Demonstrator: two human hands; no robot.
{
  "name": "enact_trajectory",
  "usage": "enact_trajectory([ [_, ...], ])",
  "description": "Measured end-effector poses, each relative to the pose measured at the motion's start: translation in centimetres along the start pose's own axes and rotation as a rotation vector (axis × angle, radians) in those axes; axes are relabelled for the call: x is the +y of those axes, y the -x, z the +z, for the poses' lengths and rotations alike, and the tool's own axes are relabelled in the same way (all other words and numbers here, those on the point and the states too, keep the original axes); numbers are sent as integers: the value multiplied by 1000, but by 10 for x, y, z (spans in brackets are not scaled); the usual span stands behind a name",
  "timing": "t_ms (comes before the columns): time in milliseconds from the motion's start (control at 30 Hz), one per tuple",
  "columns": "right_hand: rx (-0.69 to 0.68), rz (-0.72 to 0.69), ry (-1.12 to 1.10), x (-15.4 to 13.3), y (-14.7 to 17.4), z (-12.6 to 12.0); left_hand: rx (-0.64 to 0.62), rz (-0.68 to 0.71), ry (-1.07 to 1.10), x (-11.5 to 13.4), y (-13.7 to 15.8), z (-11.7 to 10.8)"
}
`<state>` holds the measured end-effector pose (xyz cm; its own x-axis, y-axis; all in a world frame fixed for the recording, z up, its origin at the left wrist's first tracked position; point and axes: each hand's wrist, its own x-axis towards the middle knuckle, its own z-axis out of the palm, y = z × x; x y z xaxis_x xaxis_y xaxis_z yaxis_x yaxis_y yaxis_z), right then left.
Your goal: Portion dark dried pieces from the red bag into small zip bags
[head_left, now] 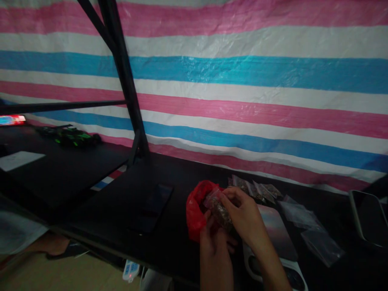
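My right hand (244,208) pinches the upper edge of a small clear zip bag (222,212) filled with brownish bits too small to name. My left hand (215,242) is below, its fingers closed around the lower side of the same bag and partly hidden by it. Directly behind and left of the hands, a red plastic bag (194,216) stands with its mouth open. Beneath my right forearm lies a scale (280,234) with a silver plate and a white base. Several filled zip bags (256,190) are piled beyond the hands.
Flat clear bags (321,244) lie right of the scale. A phone (368,218) leans at the far right; a dark phone (156,206) lies to the left. A black metal post (127,89) rises by the striped sheet (242,72). A green toy car (74,136) sits on the left table.
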<state>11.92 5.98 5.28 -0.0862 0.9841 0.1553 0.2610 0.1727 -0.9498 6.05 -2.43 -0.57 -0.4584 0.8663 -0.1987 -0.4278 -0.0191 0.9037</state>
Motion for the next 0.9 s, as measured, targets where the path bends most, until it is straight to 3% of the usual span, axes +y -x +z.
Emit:
enact_trajectory([
  [133, -163, -6, 76, -5, 2, 2, -68, -81, 73, 0, -9, -9],
  [400, -114, -9, 126, -2, 1, 1, -140, -85, 52, -16, -14, -19],
  [667, -162, 32, -143, -6, 2, -10, 41, 313, -291, -10, -4, -8],
  [767, -199, 29, -206, -16, 5, -22, 18, 535, -391, 1, -4, -7],
  [900, -130, -55, -181, -24, 8, -45, 46, 739, -423, 11, -4, -8],
])
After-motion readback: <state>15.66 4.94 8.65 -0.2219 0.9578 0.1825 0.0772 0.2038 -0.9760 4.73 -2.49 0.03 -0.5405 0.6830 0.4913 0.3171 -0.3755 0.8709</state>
